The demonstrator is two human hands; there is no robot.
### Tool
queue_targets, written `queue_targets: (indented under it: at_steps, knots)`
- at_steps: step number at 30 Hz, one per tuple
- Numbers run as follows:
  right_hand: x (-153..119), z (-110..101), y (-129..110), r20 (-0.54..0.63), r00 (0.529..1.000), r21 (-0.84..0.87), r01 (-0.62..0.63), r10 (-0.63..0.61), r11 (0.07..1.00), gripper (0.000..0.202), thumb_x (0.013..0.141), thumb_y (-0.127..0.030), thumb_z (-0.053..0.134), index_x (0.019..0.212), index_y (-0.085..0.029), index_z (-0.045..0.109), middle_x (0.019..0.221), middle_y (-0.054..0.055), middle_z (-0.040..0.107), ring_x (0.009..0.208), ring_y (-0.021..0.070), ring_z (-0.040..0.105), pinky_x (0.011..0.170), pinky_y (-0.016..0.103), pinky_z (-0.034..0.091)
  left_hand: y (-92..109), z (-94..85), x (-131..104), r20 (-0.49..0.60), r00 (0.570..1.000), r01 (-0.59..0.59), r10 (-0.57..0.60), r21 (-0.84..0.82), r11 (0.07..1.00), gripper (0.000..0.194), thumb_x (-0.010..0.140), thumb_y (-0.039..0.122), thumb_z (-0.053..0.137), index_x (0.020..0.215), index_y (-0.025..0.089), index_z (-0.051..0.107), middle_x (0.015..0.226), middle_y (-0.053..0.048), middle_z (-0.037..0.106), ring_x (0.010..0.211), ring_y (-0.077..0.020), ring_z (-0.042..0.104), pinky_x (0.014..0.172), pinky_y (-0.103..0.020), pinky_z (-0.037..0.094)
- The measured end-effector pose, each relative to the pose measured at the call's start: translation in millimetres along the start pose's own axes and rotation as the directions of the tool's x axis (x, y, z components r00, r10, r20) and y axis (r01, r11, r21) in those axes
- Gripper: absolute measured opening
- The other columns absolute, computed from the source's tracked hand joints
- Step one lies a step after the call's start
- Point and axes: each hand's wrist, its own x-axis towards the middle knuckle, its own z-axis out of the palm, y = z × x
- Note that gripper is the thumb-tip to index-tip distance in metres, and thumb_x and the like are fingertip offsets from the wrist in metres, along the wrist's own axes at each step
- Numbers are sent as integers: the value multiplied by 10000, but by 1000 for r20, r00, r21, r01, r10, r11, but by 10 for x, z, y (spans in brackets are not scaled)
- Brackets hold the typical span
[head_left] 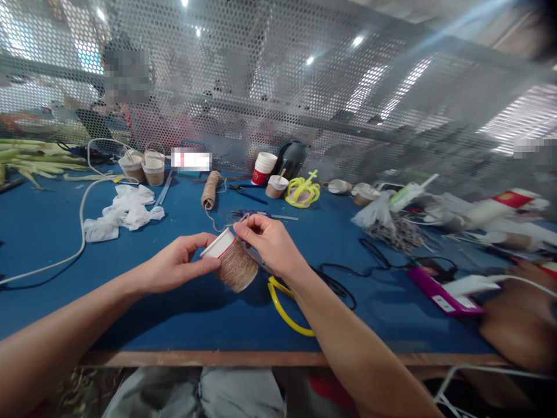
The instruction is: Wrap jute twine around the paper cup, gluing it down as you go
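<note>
My left hand [176,264] grips a paper cup [237,267] by its rim, thumb on the near side. The cup is tilted, and brown twine is wound round most of its wall; a white band stays bare near the rim. Fingers pinched, my right hand [267,238] holds the strand of twine [213,220] at the cup's far side. That strand runs back to a twine spool [211,190] lying on the table. Under my right forearm shows a yellow loop [282,310], partly hidden, with a greyish metal piece near it.
Crumpled white plastic [124,212] lies left, near a white cable [82,223]. Behind stand wrapped cups [154,168], stacked paper cups [263,168], a yellow crown-shaped piece [303,190] and pliers [248,193]. At right are a purple power strip [441,293] and another person's arm [520,319].
</note>
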Motion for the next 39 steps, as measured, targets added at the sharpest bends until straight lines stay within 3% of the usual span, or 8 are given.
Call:
queue_targets:
  at_steps: [21, 25, 27, 30, 34, 37, 39]
  knots:
    - [-30, 15, 24, 62, 996, 73, -67, 63, 995, 325, 727, -473, 551, 693, -152, 518, 629, -34, 476, 562, 76, 411, 536, 219, 337, 23, -10, 1, 2, 999, -50, 50, -44, 998, 159, 798, 218, 506, 912, 117, 552, 860, -25, 532, 784, -120, 479, 744, -214, 400]
    - [-40, -22, 7, 276, 953, 239, -197, 128, 951, 417, 762, -548, 454, 797, -146, 559, 688, 7, 545, 628, 109, 502, 606, 251, 405, -11, -37, 30, -91, 995, -46, 42, -40, 998, 176, 793, 243, 513, 916, 123, 552, 859, -25, 563, 800, -131, 504, 770, -242, 400]
    - [-49, -31, -8, 357, 924, 276, -245, 138, 929, 416, 737, -526, 513, 879, -139, 568, 761, 30, 586, 705, 131, 540, 649, 261, 429, -26, -48, 47, -158, 987, -35, 27, -51, 998, 152, 784, 256, 524, 860, 126, 552, 804, -10, 564, 760, -122, 508, 747, -240, 404]
    - [-53, -25, -6, 356, 917, 276, -285, 178, 918, 434, 677, -455, 628, 957, -128, 566, 819, 39, 608, 746, 133, 556, 653, 243, 442, -22, -57, 66, -176, 984, -26, 9, -96, 995, 133, 770, 254, 540, 812, 127, 541, 749, 6, 554, 711, -107, 505, 713, -228, 406]
    - [-39, -11, 28, 398, 895, 350, -351, 202, 869, 434, 691, -479, 605, 930, -118, 579, 793, 38, 614, 684, 112, 565, 627, 235, 455, 5, -62, 69, -163, 987, -32, 14, -107, 994, 156, 725, 221, 587, 831, 117, 542, 752, 5, 548, 699, -102, 495, 682, -212, 400]
    - [-33, -16, 35, 395, 901, 323, -318, 178, 891, 430, 715, -464, 586, 967, -116, 570, 851, 57, 627, 731, 128, 583, 663, 254, 461, -3, -70, 67, -165, 986, -17, 3, -85, 996, 138, 735, 216, 569, 825, 112, 553, 755, -2, 560, 701, -109, 501, 681, -219, 399]
    - [-37, -24, 24, 355, 926, 251, -229, 130, 940, 446, 733, -453, 569, 1024, -115, 549, 941, 84, 627, 823, 156, 588, 726, 280, 456, -16, -82, 68, -169, 986, -8, -1, -53, 999, 132, 750, 224, 549, 821, 113, 560, 761, -7, 574, 712, -118, 510, 697, -232, 402]
